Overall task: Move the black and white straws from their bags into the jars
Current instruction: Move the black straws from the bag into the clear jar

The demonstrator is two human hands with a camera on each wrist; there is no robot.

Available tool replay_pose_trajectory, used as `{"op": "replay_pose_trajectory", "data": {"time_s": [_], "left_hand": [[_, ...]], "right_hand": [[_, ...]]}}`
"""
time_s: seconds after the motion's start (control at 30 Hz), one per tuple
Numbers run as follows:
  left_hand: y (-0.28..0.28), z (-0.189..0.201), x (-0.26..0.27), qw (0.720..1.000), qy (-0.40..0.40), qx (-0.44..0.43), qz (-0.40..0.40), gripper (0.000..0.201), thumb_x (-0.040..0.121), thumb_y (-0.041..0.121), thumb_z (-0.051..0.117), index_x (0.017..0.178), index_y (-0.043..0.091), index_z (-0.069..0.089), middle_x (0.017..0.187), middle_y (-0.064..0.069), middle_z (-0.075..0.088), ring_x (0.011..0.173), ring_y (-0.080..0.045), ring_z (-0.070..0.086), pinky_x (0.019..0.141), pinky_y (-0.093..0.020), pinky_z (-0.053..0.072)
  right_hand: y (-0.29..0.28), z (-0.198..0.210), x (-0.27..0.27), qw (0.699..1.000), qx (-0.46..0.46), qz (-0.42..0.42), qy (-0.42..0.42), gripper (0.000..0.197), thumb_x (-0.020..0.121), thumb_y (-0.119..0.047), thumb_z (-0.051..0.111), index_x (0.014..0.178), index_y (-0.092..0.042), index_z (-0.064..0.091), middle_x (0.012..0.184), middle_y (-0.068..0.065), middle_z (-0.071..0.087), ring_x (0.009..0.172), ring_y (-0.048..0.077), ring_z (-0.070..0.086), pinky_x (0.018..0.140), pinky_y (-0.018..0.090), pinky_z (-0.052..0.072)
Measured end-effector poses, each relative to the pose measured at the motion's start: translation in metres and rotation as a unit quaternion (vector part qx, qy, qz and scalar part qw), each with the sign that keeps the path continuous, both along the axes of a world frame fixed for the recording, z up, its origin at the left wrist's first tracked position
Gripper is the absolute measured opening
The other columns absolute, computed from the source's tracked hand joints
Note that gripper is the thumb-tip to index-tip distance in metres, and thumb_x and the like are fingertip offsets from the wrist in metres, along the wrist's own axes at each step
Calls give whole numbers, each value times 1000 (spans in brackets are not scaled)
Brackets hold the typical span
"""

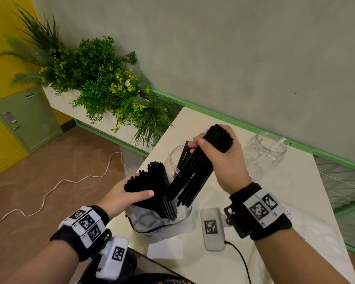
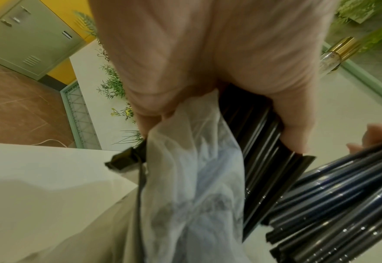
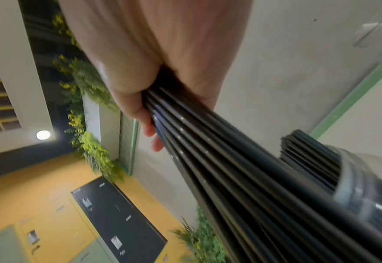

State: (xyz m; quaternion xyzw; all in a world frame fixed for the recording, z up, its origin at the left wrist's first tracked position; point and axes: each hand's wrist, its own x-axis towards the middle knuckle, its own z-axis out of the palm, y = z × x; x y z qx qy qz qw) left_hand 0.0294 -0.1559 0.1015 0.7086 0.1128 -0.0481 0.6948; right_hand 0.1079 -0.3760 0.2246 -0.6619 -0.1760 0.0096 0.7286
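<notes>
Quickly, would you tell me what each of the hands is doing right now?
Left hand: closed around the black straws standing in the bag.
Right hand: closed around a lifted bundle of black straws.

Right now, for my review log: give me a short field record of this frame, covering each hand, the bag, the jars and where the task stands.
left hand: grips the black straws still in the bag
right hand: grips a lifted bundle of black straws
near jar: a few black straws inside
far jar: holds a white straw
table: white, carries bag and both jars
progress: black straws partly moved; the white straws' bag is not seen
</notes>
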Motion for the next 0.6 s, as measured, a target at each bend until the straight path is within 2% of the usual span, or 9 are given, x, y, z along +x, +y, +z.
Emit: {"op": "replay_pose_trajectory", "data": {"time_s": [0.2, 0.33, 0.43, 0.6], "left_hand": [[1, 0, 1, 1000, 6, 8, 1, 96, 27, 66, 87, 111, 25, 66, 103, 7, 73, 101, -10, 67, 96, -31, 47], [2, 0, 2, 1000, 13, 7, -1, 95, 26, 65, 87, 110, 25, 66, 103, 7, 74, 100, -10, 68, 96, -31, 47], [2, 0, 3, 1000, 15, 13, -4, 94, 28, 65, 87, 110, 26, 66, 103, 7, 73, 101, -11, 67, 98, -34, 47], [1, 3, 4, 1000, 9, 5, -5, 93, 24, 66, 87, 107, 28, 66, 100, 11, 74, 97, -6, 68, 92, -27, 47]], "right_hand": [[-3, 24, 17, 999, -15, -20, -39, 24, 91, 4, 56, 101, -13, 42, 90, 8, 68, 91, 29, 71, 89, 56, 52], [-8, 37, 32, 997, 4, -53, -61, 28, 92, 4, 56, 102, -18, 41, 89, 4, 68, 91, 29, 71, 87, 48, 55], [-10, 43, 44, 991, 22, -97, -93, 29, 91, 3, 55, 101, -19, 40, 92, 7, 67, 91, 29, 70, 86, 44, 55], [10, 19, 62, 982, 14, -159, -100, 31, 91, 3, 55, 99, -23, 39, 91, 2, 67, 91, 21, 70, 93, 41, 53]]}}
